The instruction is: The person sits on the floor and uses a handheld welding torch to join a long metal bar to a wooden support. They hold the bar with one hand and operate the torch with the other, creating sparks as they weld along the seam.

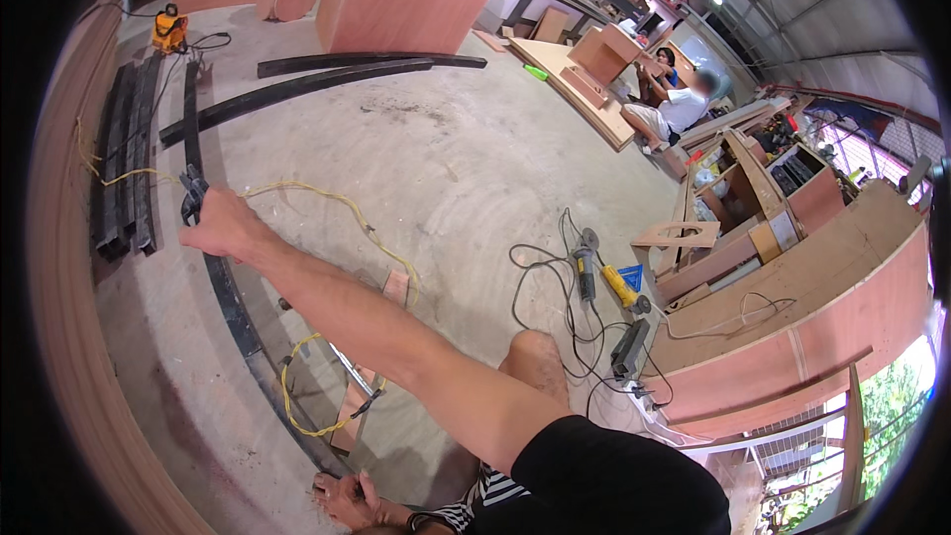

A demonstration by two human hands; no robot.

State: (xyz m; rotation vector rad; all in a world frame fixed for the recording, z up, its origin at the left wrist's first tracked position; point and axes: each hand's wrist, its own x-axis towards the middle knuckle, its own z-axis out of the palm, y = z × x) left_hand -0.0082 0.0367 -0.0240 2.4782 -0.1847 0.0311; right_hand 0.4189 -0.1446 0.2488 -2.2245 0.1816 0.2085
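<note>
My right hand (226, 225) reaches far to the left, closed around a dark clamp (193, 193). The clamp sits at a long black metal bar (236, 317) lying on the floor; whether its jaws grip the bar I cannot tell. A yellow twisted wire (342, 200) runs on the floor beside this hand. At the bar's near end rests my left hand (347, 503), fingers apart and thumb raised. Between the arm and the bar lies a thin silver rod (349, 367), its dark end close to a loop of yellow wire.
More black bars (129, 159) lie at left; others (297, 94) cross farther off. An orange machine (169, 30) stands behind them. Right of my knee are an angle grinder (586, 267), a yellow tool (621, 287) and tangled cords. Wooden cabinets (792, 337) line the right. Two people sit far off.
</note>
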